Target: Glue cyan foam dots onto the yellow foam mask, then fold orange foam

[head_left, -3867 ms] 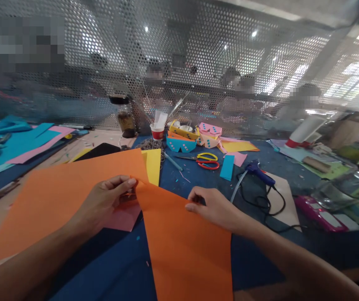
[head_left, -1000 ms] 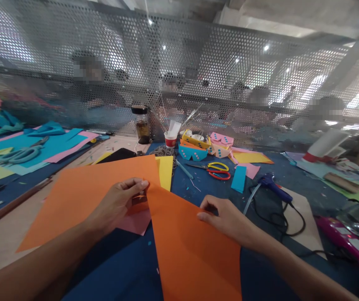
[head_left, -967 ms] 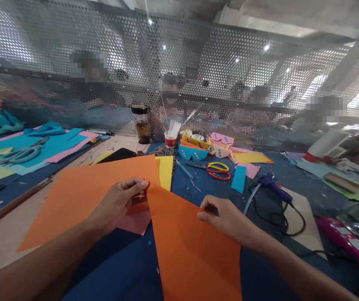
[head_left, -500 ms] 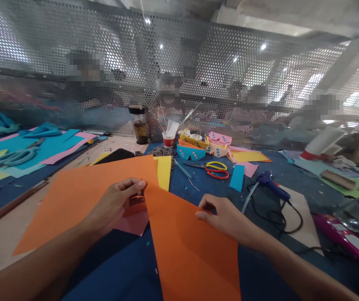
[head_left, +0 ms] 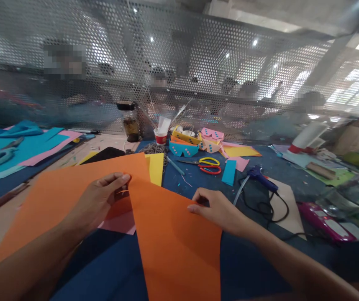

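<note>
Between my hands hangs a long orange paper sheet [head_left: 176,234], tilted toward me over the dark blue table. My left hand [head_left: 104,196] pinches its upper left corner between thumb and fingers. Along its upper right edge, my right hand [head_left: 214,207] grips it with the thumb in front. A larger orange sheet [head_left: 63,188] lies on the left, partly under my left hand and forearm. Pink paper [head_left: 119,228] shows below my left hand, and yellow paper [head_left: 156,167] sticks out behind the orange.
Beyond the sheet lie red-and-yellow scissors [head_left: 209,165], paper glasses [head_left: 184,147], a blue paper strip [head_left: 229,172] and a red-and-white cup [head_left: 160,136]. A glue gun [head_left: 262,177] with its cord lies right, near a magenta device [head_left: 325,221]. A jar [head_left: 130,123] stands by the perforated metal screen [head_left: 198,54]; people are behind it.
The view has turned slightly right, so most things sit farther left in the picture. Both hands keep their hold on the orange sheet, with little other change.
</note>
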{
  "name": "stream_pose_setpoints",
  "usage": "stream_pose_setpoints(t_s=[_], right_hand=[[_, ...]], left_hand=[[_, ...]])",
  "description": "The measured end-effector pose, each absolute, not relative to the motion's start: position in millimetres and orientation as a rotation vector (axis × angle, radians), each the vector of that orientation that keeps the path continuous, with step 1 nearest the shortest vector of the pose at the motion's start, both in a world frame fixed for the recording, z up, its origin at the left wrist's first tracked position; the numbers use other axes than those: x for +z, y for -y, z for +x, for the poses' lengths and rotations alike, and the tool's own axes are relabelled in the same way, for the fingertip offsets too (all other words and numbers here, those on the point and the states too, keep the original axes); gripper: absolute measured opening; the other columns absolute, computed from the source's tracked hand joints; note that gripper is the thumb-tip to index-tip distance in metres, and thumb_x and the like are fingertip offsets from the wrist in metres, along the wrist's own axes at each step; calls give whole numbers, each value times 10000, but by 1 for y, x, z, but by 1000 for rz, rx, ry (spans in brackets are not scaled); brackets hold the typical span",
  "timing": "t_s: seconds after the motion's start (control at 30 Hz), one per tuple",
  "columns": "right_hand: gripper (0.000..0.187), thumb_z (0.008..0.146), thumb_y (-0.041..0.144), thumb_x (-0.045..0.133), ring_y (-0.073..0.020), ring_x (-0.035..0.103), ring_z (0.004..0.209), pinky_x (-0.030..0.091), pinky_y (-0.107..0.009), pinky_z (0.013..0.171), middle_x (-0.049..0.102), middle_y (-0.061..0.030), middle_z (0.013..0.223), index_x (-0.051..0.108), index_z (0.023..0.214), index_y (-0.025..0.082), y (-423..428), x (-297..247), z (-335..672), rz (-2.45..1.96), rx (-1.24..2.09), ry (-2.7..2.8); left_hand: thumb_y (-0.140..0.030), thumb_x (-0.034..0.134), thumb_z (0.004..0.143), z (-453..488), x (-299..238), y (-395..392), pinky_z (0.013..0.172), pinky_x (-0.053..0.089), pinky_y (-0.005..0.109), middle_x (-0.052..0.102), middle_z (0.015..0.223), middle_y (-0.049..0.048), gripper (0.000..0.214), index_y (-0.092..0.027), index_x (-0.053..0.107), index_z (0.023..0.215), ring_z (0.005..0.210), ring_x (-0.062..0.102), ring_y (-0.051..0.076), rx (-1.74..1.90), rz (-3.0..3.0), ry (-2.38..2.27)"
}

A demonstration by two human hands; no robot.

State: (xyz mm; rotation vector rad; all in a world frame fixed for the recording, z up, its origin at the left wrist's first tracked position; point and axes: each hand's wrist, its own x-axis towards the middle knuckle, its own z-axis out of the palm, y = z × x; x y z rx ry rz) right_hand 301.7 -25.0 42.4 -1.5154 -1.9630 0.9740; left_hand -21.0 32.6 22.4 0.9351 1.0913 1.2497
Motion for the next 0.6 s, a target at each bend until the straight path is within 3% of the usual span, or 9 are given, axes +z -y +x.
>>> stream_pose_setpoints(t_s=[0.33, 0.6], right_hand=[[131, 973, 277, 713, -159, 644, 830, 407, -268, 722, 724, 6, 852, 684, 876, 194, 23, 41, 303, -1426, 981, 1900], [182, 1031, 331, 628, -146, 599, 780, 386, -272, 689, 705, 9, 856, 682, 917, 200, 21, 39, 305, -1409, 948, 1918]], left_hand=[[-452, 998, 631, -31, 16, -41, 782, 637, 222, 724, 889, 6, 396, -192, 794, 849, 852, 653, 162, 1285, 984, -1103], [-414, 1012, 592, -32, 16, -44, 757, 651, 249, 755, 874, 12, 370, -209, 818, 830, 830, 685, 175, 1328, 970, -1093]])
